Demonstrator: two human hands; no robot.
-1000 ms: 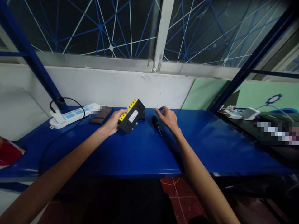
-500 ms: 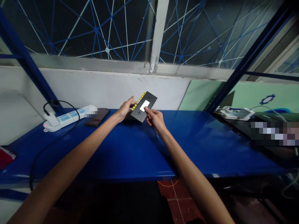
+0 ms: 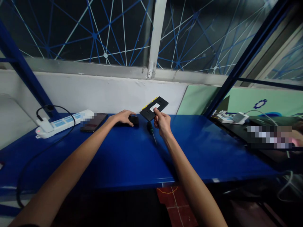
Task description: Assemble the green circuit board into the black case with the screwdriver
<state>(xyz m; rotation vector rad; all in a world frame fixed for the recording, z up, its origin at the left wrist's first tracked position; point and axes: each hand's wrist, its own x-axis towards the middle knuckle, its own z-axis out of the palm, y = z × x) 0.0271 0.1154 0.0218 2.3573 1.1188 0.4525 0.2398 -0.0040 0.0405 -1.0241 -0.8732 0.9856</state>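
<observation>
In my right hand is a flat black rectangular panel, pinched at its near edge with the thumb on a white label. Yellow and black connector-like pieces line the panel's far edge. My left hand is low at the table, fingers curled over a dark box-like object that the hand partly covers. Below the panel, a screwdriver with a dark green handle lies on the blue table, its metal shaft pointing toward me.
A white power strip with a plugged-in adapter and black cable sits at the left on the blue table. Beside it lies a dark phone. A blue frame post rises at right, near a white charger on a dark surface.
My left hand has let go of the panel and moved down to the dark object on the table. The panel has shifted right and tilted flatter in my right hand. The screwdriver shows more fully.
</observation>
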